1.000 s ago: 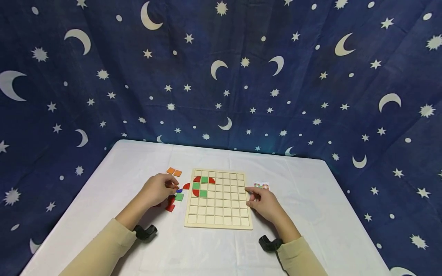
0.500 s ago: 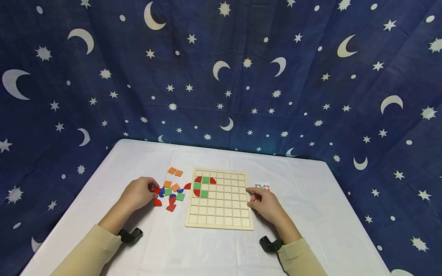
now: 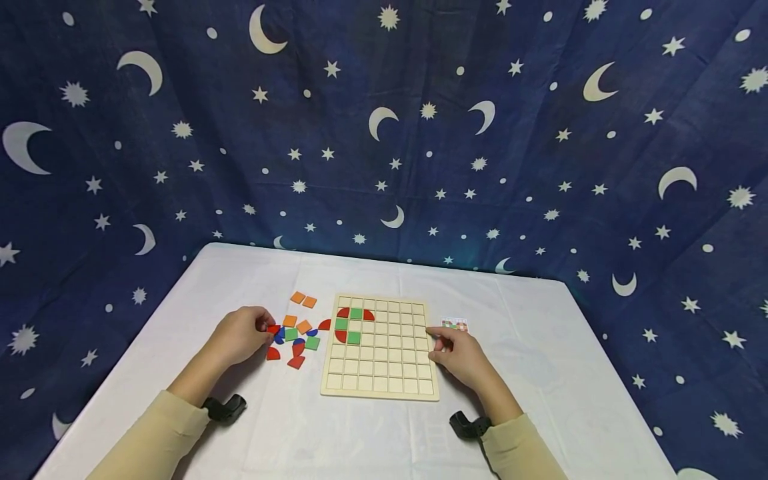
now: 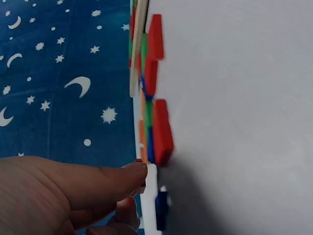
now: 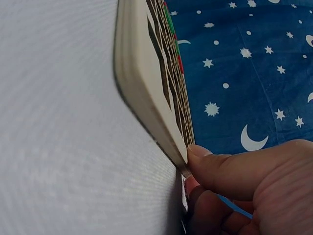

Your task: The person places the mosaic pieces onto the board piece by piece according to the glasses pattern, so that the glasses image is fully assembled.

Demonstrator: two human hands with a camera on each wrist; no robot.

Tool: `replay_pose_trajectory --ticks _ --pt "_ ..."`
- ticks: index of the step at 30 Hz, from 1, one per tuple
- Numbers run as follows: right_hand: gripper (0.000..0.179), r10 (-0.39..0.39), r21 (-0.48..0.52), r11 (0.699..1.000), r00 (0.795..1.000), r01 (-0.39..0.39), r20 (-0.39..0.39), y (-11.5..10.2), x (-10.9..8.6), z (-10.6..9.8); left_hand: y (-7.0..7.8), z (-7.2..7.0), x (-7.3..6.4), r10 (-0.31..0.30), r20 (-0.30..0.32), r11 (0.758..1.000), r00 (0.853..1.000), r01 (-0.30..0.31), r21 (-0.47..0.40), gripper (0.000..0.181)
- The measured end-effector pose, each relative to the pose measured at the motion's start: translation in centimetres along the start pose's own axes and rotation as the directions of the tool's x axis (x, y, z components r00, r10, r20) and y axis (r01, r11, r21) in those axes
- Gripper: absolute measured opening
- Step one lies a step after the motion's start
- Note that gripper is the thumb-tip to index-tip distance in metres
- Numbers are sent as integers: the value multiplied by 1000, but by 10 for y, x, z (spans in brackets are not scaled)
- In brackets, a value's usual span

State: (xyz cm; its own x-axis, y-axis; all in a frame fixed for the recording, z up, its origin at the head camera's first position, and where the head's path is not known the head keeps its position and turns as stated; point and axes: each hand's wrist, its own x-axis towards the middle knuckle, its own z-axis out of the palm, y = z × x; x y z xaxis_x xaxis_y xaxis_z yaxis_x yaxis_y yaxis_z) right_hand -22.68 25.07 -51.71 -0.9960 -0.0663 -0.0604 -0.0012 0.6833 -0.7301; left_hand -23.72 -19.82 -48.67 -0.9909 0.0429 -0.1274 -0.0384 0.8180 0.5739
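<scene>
My left hand [image 3: 240,333] is over the left part of the table, at the edge of a loose cluster of coloured tiles. Its thumb and fingertips pinch a small red tile [image 3: 273,329], mostly hidden behind the thumb in the left wrist view. A wooden grid board [image 3: 384,367] lies mid-table, with several red quarter-round and green square tiles [image 3: 357,313] set in its upper left cells. At the board's right edge, my right hand [image 3: 461,353] holds on with thumb and index finger apart along the rim; in the right wrist view the thumb [image 5: 220,169] presses the edge.
Between left hand and board lie orange squares [image 3: 290,321], green squares [image 3: 311,343], blue pieces [image 3: 279,339] and more red ones [image 3: 296,362]. A small printed pattern card [image 3: 454,323] lies beyond the right hand. A starry curtain [image 3: 384,167] hangs behind the white-covered table.
My left hand has drawn back leftward from above the tiles near the board to the cluster's left side, uncovering several tiles. The right hand stays at the board's edge.
</scene>
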Motion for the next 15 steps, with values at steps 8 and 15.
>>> replay_pose_trajectory --ticks 8,15 --pt "51 -3 -7 1000 1000 3 3 1 1 0 33 13 -5 6 20 997 1000 -5 -77 16" --pt "51 -10 -14 1000 1000 10 -3 0 1 1 66 40 -5 114 17 988 993 -111 -107 13"
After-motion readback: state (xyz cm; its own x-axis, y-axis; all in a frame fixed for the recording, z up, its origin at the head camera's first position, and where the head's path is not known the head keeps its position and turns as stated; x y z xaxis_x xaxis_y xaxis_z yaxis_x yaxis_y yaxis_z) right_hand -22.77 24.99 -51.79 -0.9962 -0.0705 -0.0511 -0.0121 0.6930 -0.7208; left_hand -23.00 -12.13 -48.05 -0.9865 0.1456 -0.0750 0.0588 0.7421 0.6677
